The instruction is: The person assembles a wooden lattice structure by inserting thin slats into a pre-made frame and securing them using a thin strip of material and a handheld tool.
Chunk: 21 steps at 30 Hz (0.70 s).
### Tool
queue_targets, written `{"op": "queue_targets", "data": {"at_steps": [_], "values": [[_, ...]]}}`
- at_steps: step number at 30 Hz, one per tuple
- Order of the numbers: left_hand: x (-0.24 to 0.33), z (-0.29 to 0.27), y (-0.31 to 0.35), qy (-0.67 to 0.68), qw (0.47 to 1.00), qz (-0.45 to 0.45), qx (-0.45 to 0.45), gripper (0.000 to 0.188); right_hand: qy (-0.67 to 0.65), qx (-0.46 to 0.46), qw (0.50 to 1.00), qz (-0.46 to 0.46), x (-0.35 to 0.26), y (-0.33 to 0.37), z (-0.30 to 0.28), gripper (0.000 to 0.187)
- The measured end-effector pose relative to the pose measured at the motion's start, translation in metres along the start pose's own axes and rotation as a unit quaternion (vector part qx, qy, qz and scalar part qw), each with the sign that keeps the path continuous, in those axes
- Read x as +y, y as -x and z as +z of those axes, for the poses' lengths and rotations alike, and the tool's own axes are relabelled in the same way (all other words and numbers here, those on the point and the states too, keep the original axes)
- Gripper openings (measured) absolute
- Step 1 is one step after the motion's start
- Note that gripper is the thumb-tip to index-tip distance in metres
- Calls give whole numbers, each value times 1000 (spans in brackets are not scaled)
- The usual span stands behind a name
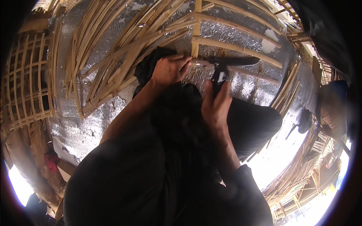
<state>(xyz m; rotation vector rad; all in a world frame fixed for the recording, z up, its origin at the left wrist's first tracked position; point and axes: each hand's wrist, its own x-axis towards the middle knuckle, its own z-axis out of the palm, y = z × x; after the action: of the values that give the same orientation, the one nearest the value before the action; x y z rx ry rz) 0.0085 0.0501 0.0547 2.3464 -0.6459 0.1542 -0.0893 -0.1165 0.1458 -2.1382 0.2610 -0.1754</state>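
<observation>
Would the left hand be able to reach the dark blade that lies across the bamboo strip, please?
Probably yes. The left hand grips the bamboo strip just left of the dark blade, with nothing between them; the right hand holds the tool from below.

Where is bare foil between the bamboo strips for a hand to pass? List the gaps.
Bare silver foil lies right of the right hand, below the long bamboo strip. Another bare patch sits below the loose bamboo bundle, beside the bamboo lattice. It is crowded around the left hand and the dark knife-like tool, where strips cross.
</observation>
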Motion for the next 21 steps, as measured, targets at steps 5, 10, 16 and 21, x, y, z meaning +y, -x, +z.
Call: {"op": "queue_targets", "data": {"at_steps": [5, 10, 16, 21], "values": [[-3, 4, 6, 6, 1000, 9, 3, 18, -72, 24, 997, 22, 30, 17, 18, 26], [-2, 7, 9, 10, 1000, -4, 3, 18, 10, -2, 1000, 7, 11, 7, 13, 26], [-6, 12, 7, 13, 999, 26, 19, 20, 25, -33, 999, 8, 47, 17, 29, 29], [-1, 0, -2, 8, 1000, 6, 4, 21, -61, 34, 994, 78, -1, 2, 0, 29]]}}
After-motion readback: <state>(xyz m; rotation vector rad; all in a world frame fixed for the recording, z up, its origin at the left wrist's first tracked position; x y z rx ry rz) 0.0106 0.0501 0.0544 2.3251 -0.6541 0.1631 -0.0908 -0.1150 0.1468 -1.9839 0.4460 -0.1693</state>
